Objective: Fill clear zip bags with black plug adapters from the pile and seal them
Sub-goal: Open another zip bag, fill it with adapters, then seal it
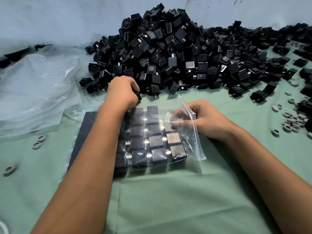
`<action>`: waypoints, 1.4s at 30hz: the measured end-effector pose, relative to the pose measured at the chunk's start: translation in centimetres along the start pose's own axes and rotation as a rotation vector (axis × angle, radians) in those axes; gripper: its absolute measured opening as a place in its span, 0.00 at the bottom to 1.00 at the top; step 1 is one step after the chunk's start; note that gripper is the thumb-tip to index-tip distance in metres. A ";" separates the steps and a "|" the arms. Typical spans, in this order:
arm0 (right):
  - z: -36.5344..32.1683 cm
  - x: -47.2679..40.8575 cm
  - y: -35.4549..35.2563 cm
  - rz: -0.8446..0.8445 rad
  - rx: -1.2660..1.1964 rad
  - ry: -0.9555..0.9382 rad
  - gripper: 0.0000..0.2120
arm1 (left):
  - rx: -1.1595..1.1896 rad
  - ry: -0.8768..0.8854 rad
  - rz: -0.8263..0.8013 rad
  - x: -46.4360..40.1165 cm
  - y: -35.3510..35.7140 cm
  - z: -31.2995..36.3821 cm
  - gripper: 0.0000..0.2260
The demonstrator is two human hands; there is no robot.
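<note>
Green cloth: covers the surface [168, 200] where the person works, with small grey rings [291, 121] scattered at its right and left edges
Pile: black adapters [168, 53] heaped against the back wall, spilling off to the right, well within reach of both hands
Bag: a clear zip bag [168, 137] lies flat in front of the person, its open mouth along the right side
Contents: adapters inside sit in neat rows, about four rows visible; the rightmost row holds three, with room left at its top end
Left hand: the left hand [123, 92] is at the near foot of the pile, grip curled shut around what looks like a black adapter [139, 97]
Right hand: the right hand [200, 118] rests at the bag's mouth, fingers pinched together on the zip edge, holding it lifted and open
Progress: judged mostly full; a last few adapters seem wanted, then the zip must be pressed shut; no sealed bag is seen
Hidden: the left forearm covers the middle-left rows, so the count is unsure; whether the dark block at the far left lies inside this bag cannot be told
Unclear: crumpled clear plastic [38, 92] at left may be spare bags or a sheet
</note>
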State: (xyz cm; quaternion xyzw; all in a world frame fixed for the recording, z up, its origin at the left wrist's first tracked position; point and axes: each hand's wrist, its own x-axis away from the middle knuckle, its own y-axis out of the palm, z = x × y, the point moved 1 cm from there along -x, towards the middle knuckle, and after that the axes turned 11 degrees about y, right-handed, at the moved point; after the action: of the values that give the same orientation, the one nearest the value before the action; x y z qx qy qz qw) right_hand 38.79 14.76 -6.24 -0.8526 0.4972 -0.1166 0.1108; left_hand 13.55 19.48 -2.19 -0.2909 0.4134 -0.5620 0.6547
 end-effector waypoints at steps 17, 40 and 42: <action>0.7 -0.8 -2.1 0.562 -0.280 0.056 0.05 | 0.461 0.106 0.044 0.6 -0.6 3.3 0.12; 0.4 -0.3 -3.2 0.261 -0.349 0.255 0.04 | 0.190 0.581 -0.356 2.1 1.9 6.9 0.15; 0.3 0.0 -3.5 0.138 -0.367 0.258 0.06 | 0.182 0.598 -0.328 1.9 1.7 6.7 0.10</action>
State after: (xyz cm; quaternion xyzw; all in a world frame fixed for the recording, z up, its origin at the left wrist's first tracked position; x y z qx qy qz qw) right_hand 41.73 16.47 -5.46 -0.8005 0.5772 -0.1244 -0.1027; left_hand 20.31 17.43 -0.73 -0.1165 0.4831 -0.7544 0.4288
